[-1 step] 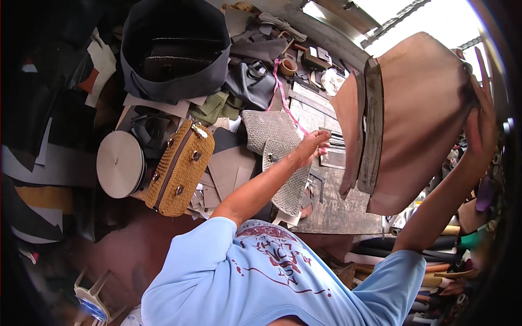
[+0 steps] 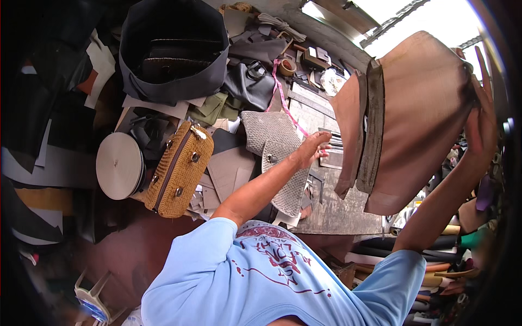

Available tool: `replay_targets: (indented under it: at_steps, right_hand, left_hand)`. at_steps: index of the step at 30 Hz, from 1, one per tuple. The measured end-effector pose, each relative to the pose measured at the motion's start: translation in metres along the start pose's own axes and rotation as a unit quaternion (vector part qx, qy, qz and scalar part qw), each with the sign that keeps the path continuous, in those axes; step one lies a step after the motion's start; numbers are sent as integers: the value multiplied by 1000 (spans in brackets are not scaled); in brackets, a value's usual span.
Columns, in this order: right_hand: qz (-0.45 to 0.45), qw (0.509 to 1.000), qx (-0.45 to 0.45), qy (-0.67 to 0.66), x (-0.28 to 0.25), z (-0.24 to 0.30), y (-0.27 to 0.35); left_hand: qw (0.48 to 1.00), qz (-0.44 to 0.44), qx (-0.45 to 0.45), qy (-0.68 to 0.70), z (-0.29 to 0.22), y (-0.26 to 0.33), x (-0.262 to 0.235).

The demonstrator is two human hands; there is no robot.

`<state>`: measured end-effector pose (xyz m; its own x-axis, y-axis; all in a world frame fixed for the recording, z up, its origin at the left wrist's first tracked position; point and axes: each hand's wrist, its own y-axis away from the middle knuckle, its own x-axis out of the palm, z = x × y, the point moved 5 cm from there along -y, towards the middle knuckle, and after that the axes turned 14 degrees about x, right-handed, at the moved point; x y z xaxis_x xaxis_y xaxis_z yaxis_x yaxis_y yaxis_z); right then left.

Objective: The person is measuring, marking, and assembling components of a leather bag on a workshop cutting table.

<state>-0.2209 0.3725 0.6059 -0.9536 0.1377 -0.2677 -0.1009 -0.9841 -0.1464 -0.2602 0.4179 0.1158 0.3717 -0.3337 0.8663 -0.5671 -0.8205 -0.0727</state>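
A large brown bag piece [image 2: 421, 125], with two dark strips [image 2: 371, 127] along a slit near its left side, is held up at the right. My right hand [image 2: 481, 122] grips its right edge, and part of the fingers is hidden behind it. My left hand [image 2: 316, 149] hovers over the table just left of the piece, fingers loosely stretched and somewhat apart, with nothing visible in them. Beneath my left forearm lie grey woven-textured panels [image 2: 272, 130]; one carries a small metal fitting [image 2: 272, 158].
A mustard woven bag [image 2: 179, 168] sits beside a roll of pale strap [image 2: 118, 165] on the left. Behind them stands a big dark open bag [image 2: 174, 89]. A pink tape measure [image 2: 280, 89] and brown tape roll [image 2: 287, 67] lie farther back. Material rolls [image 2: 429, 255] fill the lower right.
The lower edge of the brown bag piece has shifted very slightly left. Both hands stay nearly where they were.
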Motion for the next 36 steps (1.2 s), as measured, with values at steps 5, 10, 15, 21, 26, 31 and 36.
replay_targets:
  at_steps: [5, 10, 15, 21, 26, 31, 36]
  right_hand:
    - [-37, 997, -27, 67, -3, 3, 3]
    - [-106, 988, -57, 100, -8, 5, 3]
    - [-31, 976, -110, 184, -40, -13, 7]
    - [-149, 985, 66, -58, -66, -100, -50]
    - [-125, 982, 82, -116, -112, -250, -137]
    - [-105, 953, 156, -239, -80, -406, -210]
    - [-124, 919, 267, -264, -40, -573, -292]
  left_hand:
    - [995, 45, -89, 31, 16, -5, 36]
    - [987, 56, -26, 148, 33, -30, 15]
    - [997, 48, 47, 40, -47, -35, -16]
    - [981, 4, 158, -117, -182, -63, -75]
    - [935, -83, 162, -303, -265, -104, -112]
    - [834, -195, 135, -497, -310, -155, -172]
    - [668, -290, 96, -679, -335, -205, -241]
